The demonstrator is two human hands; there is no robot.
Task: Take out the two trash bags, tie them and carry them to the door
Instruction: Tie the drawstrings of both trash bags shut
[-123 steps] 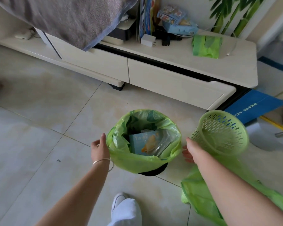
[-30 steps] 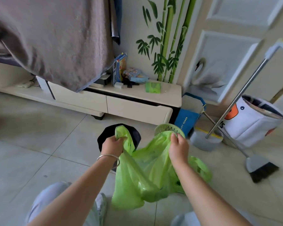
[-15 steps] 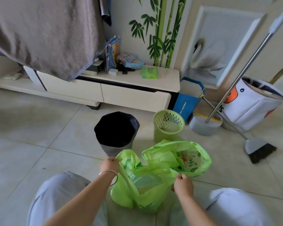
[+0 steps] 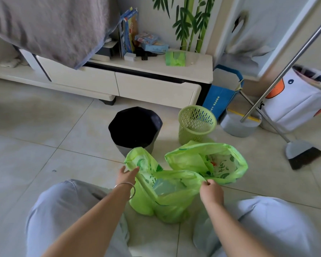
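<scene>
Two green trash bags sit open on the tiled floor between my knees. The near bag [image 4: 165,203] holds a bluish box. My left hand [image 4: 127,176], with a bracelet on the wrist, pinches its left rim, and my right hand [image 4: 210,191] pinches its right rim. The far bag [image 4: 208,162] lies just behind and to the right, mouth open, untouched. Behind them stand the black bin [image 4: 135,127] and the green mesh basket [image 4: 196,123], both without liners.
A cream low cabinet [image 4: 156,88] runs along the wall, with a roll of green bags [image 4: 175,58] on top. A broom [image 4: 302,154], a dustpan [image 4: 239,125] and a white duck-print bag [image 4: 300,101] stand at the right. A grey blanket [image 4: 50,26] hangs at top left.
I lifted the bag out of the black bin and set it on the floor beside the other one. I have crouched down. Both hands now hold its rim, spread wider apart.
</scene>
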